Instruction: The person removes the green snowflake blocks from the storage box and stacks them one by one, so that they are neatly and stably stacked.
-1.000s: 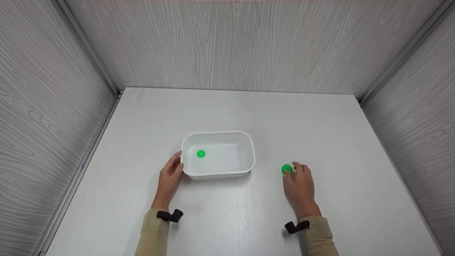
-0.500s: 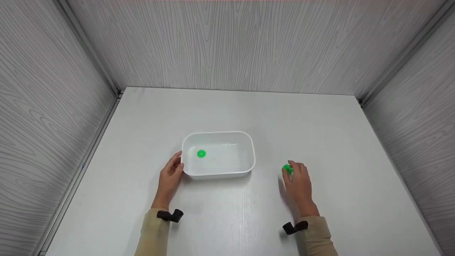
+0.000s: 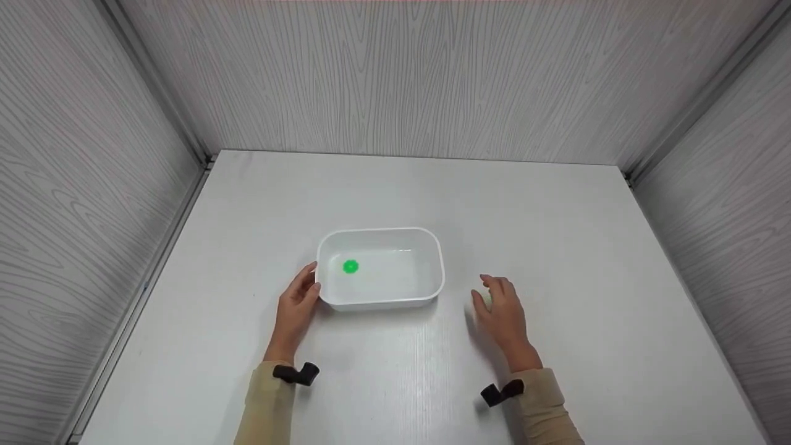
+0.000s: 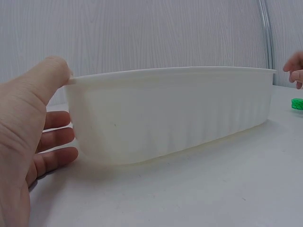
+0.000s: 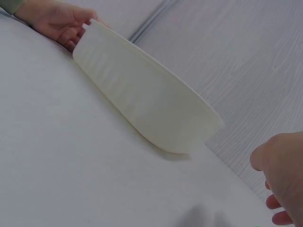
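Note:
My left hand [image 3: 298,306] grips the left end of a white rectangular plastic container [image 3: 383,304]. In the left wrist view the thumb lies over the rim and the fingertips are at the end wall. Inside the container, toward its left, lies a small green flower-shaped piece [image 3: 350,266]. To the right of the container, my right hand [image 3: 503,316] hovers with its thumb and fingers apart. A second green piece [image 4: 297,104] shows beneath the right fingers in the left wrist view, apart from them. In the head view the hand hides nearly all of it.
The container stands on a white table [image 3: 395,191]. Grey wood-grain panels [image 3: 395,80] rise at the back and both sides. A black wrist camera [image 3: 296,374] is strapped over each sleeve.
My right hand has shifted left toward the container, and the green piece beside it has dropped from sight in the head view. My left hand and the container have stayed put.

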